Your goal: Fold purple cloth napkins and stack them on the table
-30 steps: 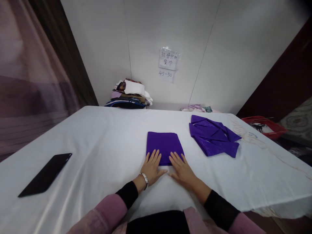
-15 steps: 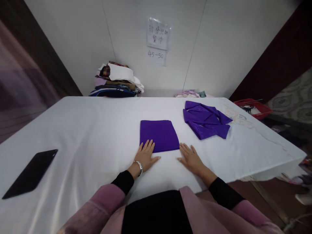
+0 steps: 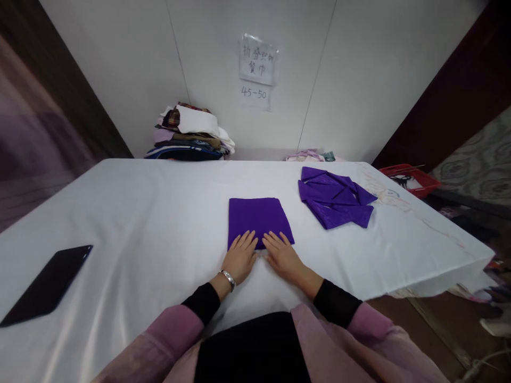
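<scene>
A purple cloth napkin (image 3: 259, 217), folded into a flat square, lies on the white-covered table (image 3: 167, 213) in front of me. On its near left part rest the outstretched fingers of my left hand (image 3: 240, 256), which has a silver bracelet at the wrist. My right hand (image 3: 284, 257) lies flat beside it, fingers on the napkin's near edge. Both hands are open and palm down, their thumbs close together just off the cloth. More purple napkins (image 3: 335, 198), folded into angular shapes, lie in a loose heap to the right.
A black tablet-like slab (image 3: 48, 284) lies at the table's left. Behind the far edge are a stack of folded clothes (image 3: 191, 133) and a small cloth pile (image 3: 307, 155). A red basket (image 3: 425, 183) stands past the right edge. Handwritten sheets (image 3: 257, 66) hang on the wall.
My right hand has slid left from the napkin's near right corner to the middle of its near edge. My left hand has stayed almost in place.
</scene>
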Available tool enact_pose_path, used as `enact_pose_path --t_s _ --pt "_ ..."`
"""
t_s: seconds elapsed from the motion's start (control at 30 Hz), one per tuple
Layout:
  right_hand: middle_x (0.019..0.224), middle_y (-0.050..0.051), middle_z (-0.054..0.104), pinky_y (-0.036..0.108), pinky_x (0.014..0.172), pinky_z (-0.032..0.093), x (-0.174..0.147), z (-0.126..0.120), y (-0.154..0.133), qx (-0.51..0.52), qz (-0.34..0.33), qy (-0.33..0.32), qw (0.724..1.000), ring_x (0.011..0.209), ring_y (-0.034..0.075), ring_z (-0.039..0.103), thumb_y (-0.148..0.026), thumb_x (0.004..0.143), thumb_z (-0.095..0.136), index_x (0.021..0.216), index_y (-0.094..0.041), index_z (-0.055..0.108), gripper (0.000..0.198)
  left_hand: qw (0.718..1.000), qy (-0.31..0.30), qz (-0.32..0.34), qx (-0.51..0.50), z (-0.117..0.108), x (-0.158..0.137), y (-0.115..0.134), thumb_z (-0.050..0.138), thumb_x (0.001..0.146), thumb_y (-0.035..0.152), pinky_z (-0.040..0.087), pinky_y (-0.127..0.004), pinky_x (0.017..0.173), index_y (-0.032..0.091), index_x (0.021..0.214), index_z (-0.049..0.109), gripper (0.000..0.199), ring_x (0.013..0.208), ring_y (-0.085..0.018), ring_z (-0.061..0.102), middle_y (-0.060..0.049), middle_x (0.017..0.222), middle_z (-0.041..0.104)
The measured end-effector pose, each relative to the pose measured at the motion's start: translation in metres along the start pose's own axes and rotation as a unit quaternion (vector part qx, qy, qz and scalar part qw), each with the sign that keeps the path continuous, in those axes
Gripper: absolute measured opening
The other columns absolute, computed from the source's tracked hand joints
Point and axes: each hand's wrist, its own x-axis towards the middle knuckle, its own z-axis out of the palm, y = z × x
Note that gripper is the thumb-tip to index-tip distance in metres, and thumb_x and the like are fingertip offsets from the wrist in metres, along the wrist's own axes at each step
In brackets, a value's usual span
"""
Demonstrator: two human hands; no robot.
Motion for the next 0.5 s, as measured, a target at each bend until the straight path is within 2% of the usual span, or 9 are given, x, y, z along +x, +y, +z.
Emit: enact_pose_path --t_s 0.1,0.2,0.33,0.5 --pt "0.125 0.009 0.056 0.044 0.104 0.026 0.003 0.001 0.015 -0.002 0.045 0.02 0.999 0.121 0.023 0.043 -0.016 0.088 0.042 0.122 -0.016 0.054 0.036 0.999 0.016 -0.033 -0.01 -0.002 0.001 -0.006 0.04 0.088 0.023 0.04 -0.04 0.095 0.016 0.115 0.059 0.034 0.117 -0.025 0.047 -0.009 0.127 0.055" --pt "0.111 0.009 0.063 0.04 0.093 0.037 -0.002 0.001 0.034 0.001 0.063 0.045 0.997 0.106 0.022 0.053 -0.015 0.088 0.044 0.107 -0.018 0.064 0.028 0.999 0.015 -0.038 -0.025 -0.002 0.003 -0.01 0.039 0.089 0.022 0.045 -0.037 0.084 0.018 0.103 0.065 0.029 0.1 -0.023 0.054 -0.007 0.109 0.064" --pt "0.098 0.007 0.065 0.033 0.081 0.042 -0.01 0.002 0.051 0.004 0.061 0.067 0.996 0.09 0.019 0.056 -0.014 0.088 0.045 0.1 -0.018 0.067 0.025 0.999 0.007 -0.035 -0.019 -0.002 0.005 -0.012 0.042 0.087 0.018 0.045 -0.036 0.078 0.019 0.099 0.065 0.026 0.092 -0.022 0.055 -0.006 0.1 0.066" --pt "0.091 0.007 0.064 0.034 0.079 0.041 -0.02 0.003 0.062 -0.04 0.036 0.082 0.995 0.086 0.019 0.054 -0.01 0.086 0.047 0.098 -0.018 0.067 0.025 0.999 0.006 -0.05 -0.006 -0.004 -0.001 -0.023 0.044 0.081 0.01 0.045 -0.037 0.08 0.018 0.101 0.065 0.029 0.093 -0.023 0.055 -0.007 0.101 0.065"
